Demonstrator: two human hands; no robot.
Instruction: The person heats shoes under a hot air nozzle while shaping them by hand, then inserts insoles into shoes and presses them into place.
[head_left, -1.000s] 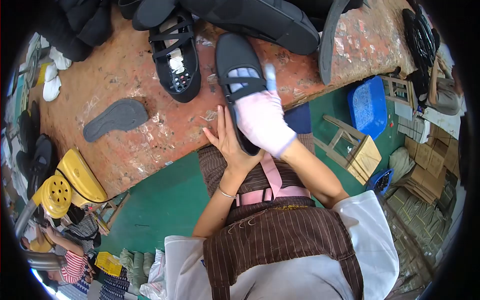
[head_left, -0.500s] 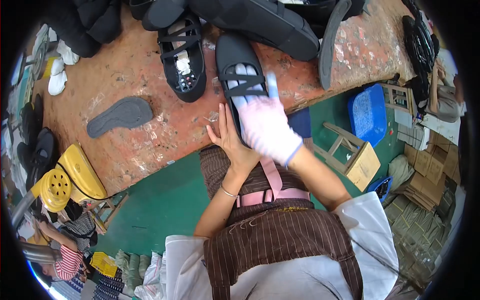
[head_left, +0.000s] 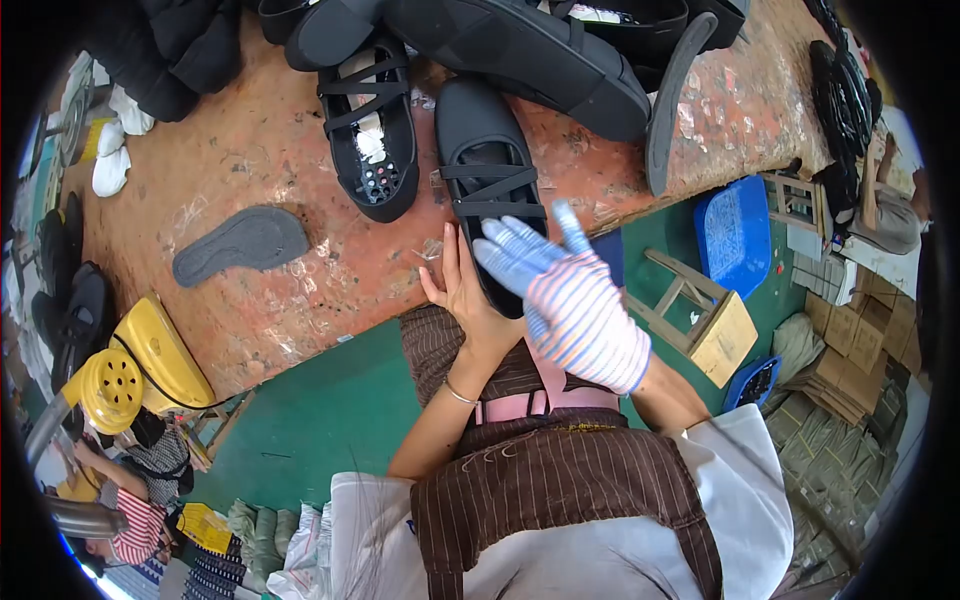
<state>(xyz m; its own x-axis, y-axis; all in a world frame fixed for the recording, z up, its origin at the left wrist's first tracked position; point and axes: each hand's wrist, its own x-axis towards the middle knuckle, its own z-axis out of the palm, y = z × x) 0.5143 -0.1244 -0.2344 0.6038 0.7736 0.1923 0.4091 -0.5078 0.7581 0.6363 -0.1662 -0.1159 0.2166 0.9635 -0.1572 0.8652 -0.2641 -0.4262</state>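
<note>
Worktable (head_left: 255,165), reddish-brown, surface scuffed and spotted with pale residue. Black shoe (head_left: 484,120) at its near edge, toe pointing away from the wearer, heel end toward the body; two crossed straps (head_left: 488,183) span its opening.

Left hand (head_left: 478,300): bare, bracelet (head_left: 459,391) at the wrist. Grasps the shoe at the heel end, fingers laid nearly straight along its left side, palm behind the heel.

Right hand (head_left: 575,305): in a striped glove with pale blue fingertips. Fingers extended and loosely spread, clenched on nothing — palm down over the right rear part of the shoe. Fingertips lie close to the rear strap; contact cannot be settled from this angle.

Just left of the held shoe: a second strapped shoe (head_left: 398,180), whitish paper inside, small coloured dots at the heel. Farther left, a dark grey sole (head_left: 240,245) flat on the tabletop, well apart from both hands. Beyond the toe, a larger dark shoe (head_left: 520,60) on its side; right of that, a curved grey strip (head_left: 672,110).

Surroundings: yellow housing (head_left: 165,352) by the table's left corner; wooden stool (head_left: 727,338) and blue chair (head_left: 735,230) on the right — both over green floor (head_left: 330,400). Co-worker in a red-and-white striped top (head_left: 140,527), lower left.
</note>
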